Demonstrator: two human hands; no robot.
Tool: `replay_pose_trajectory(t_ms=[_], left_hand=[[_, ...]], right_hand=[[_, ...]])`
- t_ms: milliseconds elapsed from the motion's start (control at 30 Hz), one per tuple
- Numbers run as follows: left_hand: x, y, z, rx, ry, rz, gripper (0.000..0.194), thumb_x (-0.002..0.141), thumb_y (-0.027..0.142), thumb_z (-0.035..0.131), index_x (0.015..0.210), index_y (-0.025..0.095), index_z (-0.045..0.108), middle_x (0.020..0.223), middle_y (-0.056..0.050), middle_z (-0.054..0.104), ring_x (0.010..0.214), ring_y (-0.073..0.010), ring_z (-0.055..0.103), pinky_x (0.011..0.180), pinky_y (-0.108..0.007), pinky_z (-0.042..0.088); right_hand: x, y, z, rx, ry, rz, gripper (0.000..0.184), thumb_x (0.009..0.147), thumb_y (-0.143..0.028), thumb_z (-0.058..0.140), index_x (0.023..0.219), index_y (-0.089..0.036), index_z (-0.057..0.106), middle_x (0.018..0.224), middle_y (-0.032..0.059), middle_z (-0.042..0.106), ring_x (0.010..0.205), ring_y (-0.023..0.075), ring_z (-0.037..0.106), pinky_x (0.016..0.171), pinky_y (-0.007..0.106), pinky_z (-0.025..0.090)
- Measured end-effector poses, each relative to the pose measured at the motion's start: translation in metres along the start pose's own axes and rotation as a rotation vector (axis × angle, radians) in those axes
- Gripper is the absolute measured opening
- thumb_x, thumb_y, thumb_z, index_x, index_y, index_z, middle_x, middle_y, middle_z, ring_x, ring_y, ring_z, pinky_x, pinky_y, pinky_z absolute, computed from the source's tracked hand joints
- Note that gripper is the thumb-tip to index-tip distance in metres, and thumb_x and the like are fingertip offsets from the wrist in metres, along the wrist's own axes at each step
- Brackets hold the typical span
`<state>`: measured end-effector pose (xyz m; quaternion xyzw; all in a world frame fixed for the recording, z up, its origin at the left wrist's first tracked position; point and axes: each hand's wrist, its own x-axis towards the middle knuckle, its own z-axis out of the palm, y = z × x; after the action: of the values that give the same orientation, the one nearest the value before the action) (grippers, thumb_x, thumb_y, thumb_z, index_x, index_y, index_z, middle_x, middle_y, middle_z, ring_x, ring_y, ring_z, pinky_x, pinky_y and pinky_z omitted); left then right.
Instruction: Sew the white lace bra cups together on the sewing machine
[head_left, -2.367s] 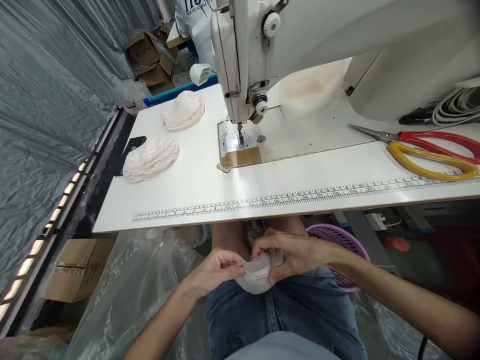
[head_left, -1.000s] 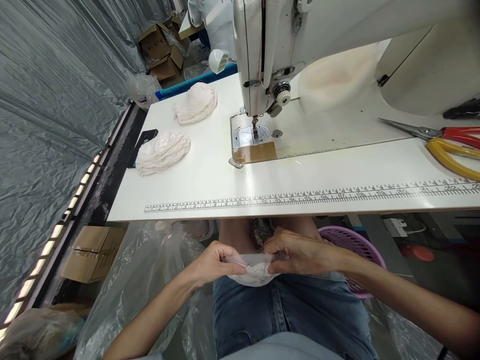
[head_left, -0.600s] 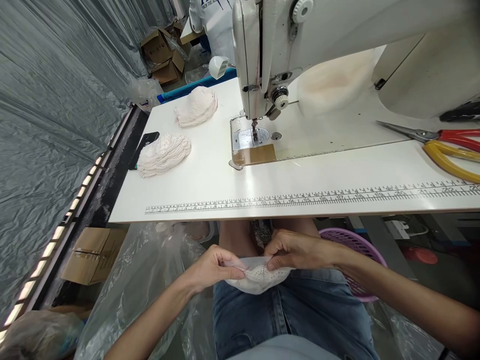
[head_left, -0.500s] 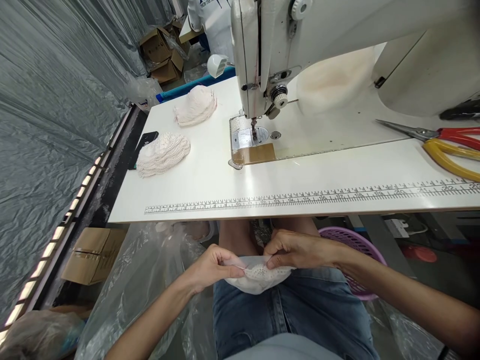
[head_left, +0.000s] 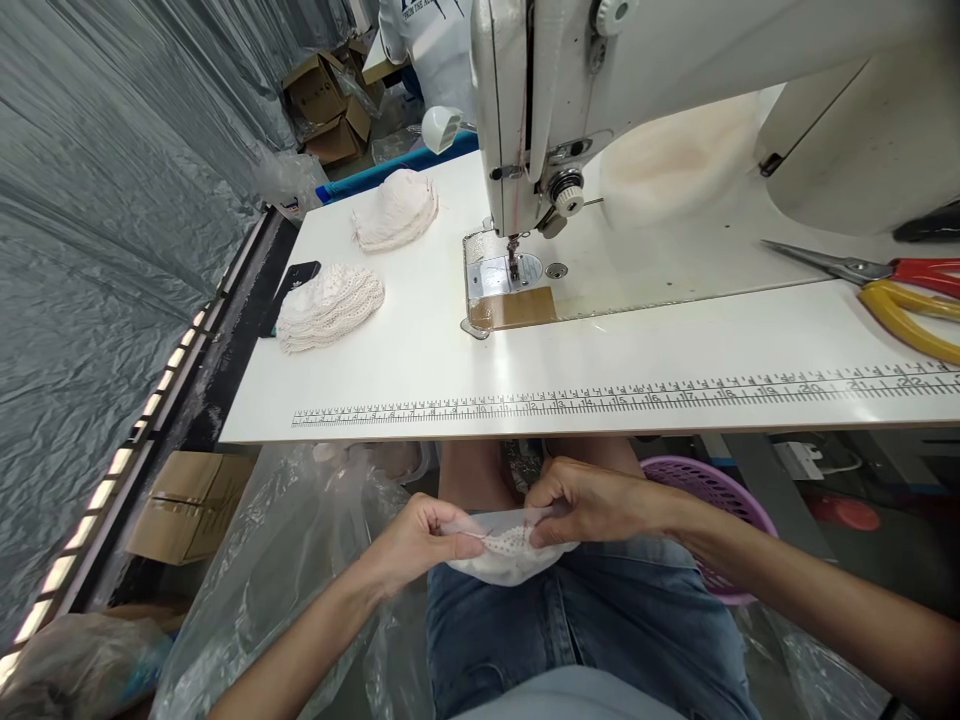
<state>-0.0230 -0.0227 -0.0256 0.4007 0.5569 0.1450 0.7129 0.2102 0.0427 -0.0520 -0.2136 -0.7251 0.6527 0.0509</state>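
A white, cup-shaped piece of lacy fabric (head_left: 504, 562) is stretched between my hands over my lap, below the table's front edge. My left hand (head_left: 429, 538) pinches its left end between thumb and fingers. On the other end my right hand (head_left: 574, 505) is closed, thumb pressing the edge. A sheer strip runs along the top of the piece. On the table lie a stack of lacy white fabric pieces (head_left: 330, 307) and, behind it, a smaller pale pink-white stack (head_left: 395, 210).
The sewing machine (head_left: 517, 120) stands over the white table (head_left: 405, 370), which has a printed ruler along its front. Scissors with red and yellow handles (head_left: 911, 290) lie at right. A purple basket (head_left: 709, 480) is below; cardboard boxes (head_left: 187, 505) and plastic sheeting (head_left: 277, 560) are at left.
Both hands still hold the fabric piece. My right hand's fingers have shifted slightly left along its edge. The whole view has moved a little.
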Motion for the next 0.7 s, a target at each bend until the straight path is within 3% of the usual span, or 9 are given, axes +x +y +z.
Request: replay_pose_trajectory(t_ms=[267, 500, 700], left_hand=[[0.008, 0.007, -0.004, 0.056, -0.180, -0.028, 0.033, 0.060, 0.032, 0.078, 0.087, 0.013, 0.073, 0.076, -0.006, 0.070, 0.066, -0.0136, 0.061, 0.064, -0.022, 0.046], [0.013, 0.009, -0.002, 0.125, -0.165, -0.024, 0.029, 0.062, 0.033, 0.076, 0.084, 0.014, 0.074, 0.079, -0.007, 0.072, 0.070, -0.0170, 0.064, 0.067, -0.025, 0.049], [0.013, 0.005, 0.001, 0.081, -0.094, -0.032, 0.027, 0.060, 0.033, 0.078, 0.079, 0.014, 0.075, 0.074, -0.007, 0.072, 0.067, -0.0162, 0.064, 0.063, -0.023, 0.048]], right_hand=[[0.004, 0.001, 0.000, 0.077, -0.093, 0.011, 0.022, 0.076, -0.031, 0.063, 0.081, -0.011, 0.073, 0.062, -0.0006, 0.059, 0.056, 0.0098, 0.051, 0.049, 0.017, 0.036], [0.000, 0.012, -0.002, 0.133, -0.122, 0.010, 0.028, 0.078, -0.034, 0.061, 0.089, -0.011, 0.072, 0.075, 0.0042, 0.066, 0.067, 0.0142, 0.058, 0.056, 0.021, 0.041], [0.004, 0.010, 0.000, 0.063, -0.131, -0.023, 0.027, 0.079, -0.036, 0.060, 0.083, -0.011, 0.070, 0.062, -0.0021, 0.053, 0.056, 0.0091, 0.046, 0.048, 0.019, 0.032]])
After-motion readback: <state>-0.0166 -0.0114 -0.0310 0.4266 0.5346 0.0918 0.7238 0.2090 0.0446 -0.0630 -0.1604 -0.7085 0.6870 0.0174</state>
